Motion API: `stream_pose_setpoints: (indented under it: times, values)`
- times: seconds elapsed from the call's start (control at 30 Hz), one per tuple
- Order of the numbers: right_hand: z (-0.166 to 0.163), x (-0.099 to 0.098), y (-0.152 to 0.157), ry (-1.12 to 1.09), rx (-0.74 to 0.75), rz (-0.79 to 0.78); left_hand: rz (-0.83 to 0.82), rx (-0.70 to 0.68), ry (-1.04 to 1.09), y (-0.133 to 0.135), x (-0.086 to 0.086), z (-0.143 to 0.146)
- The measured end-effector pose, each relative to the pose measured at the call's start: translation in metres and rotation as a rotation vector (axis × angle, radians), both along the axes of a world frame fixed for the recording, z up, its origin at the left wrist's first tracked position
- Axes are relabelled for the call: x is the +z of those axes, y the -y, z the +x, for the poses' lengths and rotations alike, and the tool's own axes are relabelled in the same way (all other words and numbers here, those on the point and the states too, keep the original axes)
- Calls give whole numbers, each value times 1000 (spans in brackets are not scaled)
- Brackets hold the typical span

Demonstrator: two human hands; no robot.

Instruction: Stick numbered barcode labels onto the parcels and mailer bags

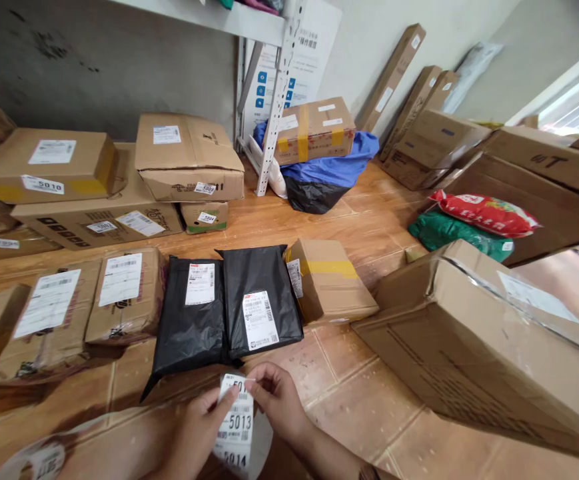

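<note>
Beyond the label strip (236, 427) lies a big carton (474, 347), then two black mailer bags (226, 307) on the floor. We hold the strip with both hands, left hand (196, 427) and right hand (279, 400) pinching its top corner; peeling one sticker seems underway, needing a careful pull.
</note>
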State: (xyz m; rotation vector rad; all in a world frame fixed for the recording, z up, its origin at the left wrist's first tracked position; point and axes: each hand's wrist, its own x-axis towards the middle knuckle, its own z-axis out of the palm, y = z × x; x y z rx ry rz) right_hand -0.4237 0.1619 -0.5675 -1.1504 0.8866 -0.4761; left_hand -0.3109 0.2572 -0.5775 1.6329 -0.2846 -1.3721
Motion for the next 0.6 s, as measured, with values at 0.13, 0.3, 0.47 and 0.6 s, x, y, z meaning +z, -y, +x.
stream_pose_setpoints:
  times: [0.13,0.3,0.47,0.6]
  values:
    - [2,1,8,-4,-54,-35,-44,-15,-117,9,13,0]
    - [4,-4,11,1,-59,-9,-81,-33,-131,8,18,2]
    - [4,-7,10,-2,-71,3,-106,-85,-162,4,21,4]
    - [3,-12,6,-9,-85,-37,-49,-146,-108,5,12,6]
